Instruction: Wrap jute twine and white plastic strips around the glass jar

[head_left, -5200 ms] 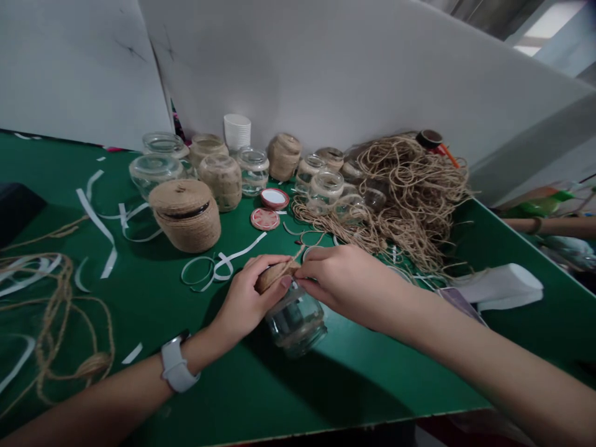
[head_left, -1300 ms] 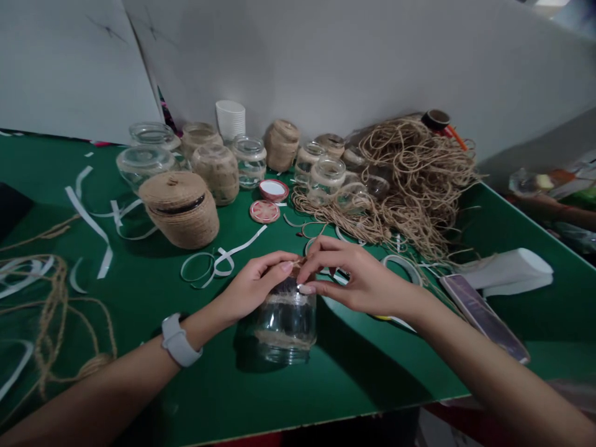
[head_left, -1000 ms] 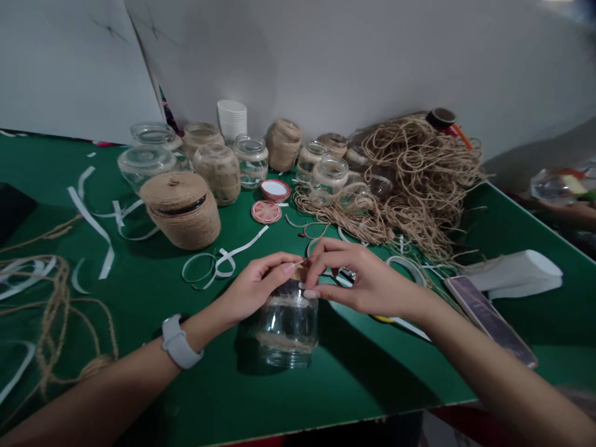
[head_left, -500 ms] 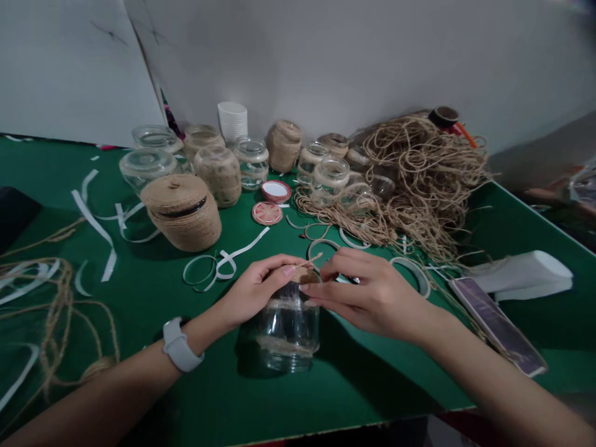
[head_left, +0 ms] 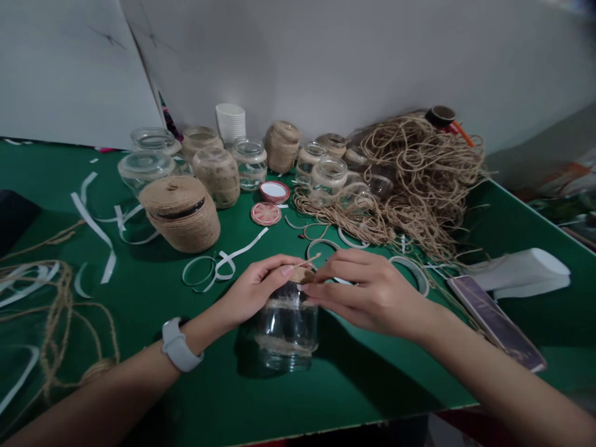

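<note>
A glass jar stands upside down on the table before me, with bands of tape around its side. Brown jute covers part of its upturned base. My left hand is closed around the far left of the jar, its thumb pressing on the top edge. A short end of jute twine sticks up between my hands. From the right, my right hand pinches at the jute on the base; its fingertips partly hide what they grip.
Several glass and jute-wrapped jars stand at the back, with a lidded jute pot nearer. A heap of jute twine lies back right. White tape strips, tape rolls and red lids are scattered about. A phone lies at right.
My right fingers have shifted very slightly against the jute on the base. The view has moved a little; the jar and my left hand keep their places.
</note>
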